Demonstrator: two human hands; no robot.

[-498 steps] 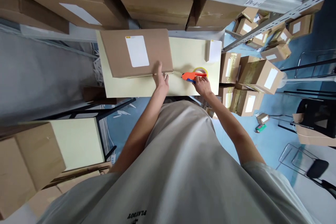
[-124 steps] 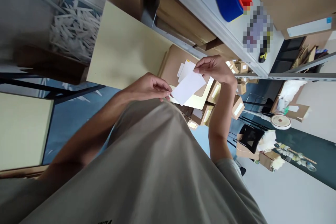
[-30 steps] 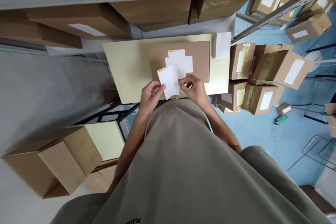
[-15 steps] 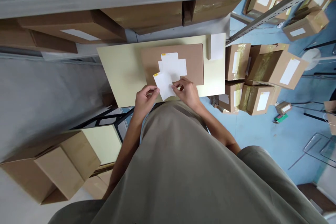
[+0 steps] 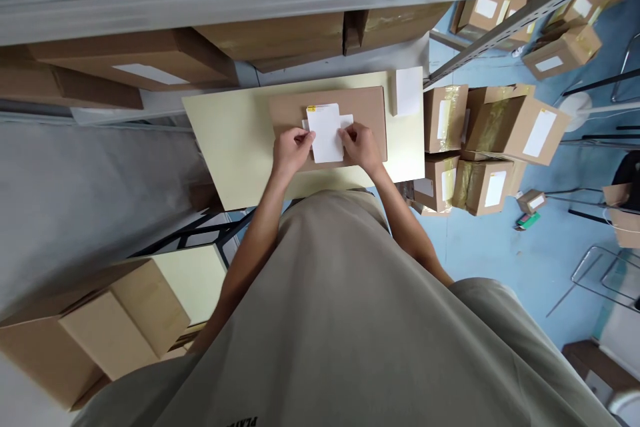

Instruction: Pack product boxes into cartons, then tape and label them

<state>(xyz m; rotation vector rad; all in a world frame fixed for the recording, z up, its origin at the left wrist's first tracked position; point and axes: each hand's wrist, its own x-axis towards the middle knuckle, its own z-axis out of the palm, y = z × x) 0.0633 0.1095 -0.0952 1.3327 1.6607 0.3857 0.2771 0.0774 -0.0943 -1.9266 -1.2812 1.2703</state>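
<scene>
Left grip [image 5: 289, 153] and right grip [image 5: 366, 147] pinch the white label [image 5: 327, 140] over the box [image 5: 366, 103] near the table's [image 5: 227, 147] front edge, seemingly aligning it; next likely needs even pressing

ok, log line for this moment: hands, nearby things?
left hand: pinches label, left edge | right hand: pinches label, right edge | label: over carton | carton: on table | white box: on table, right of carton
</scene>
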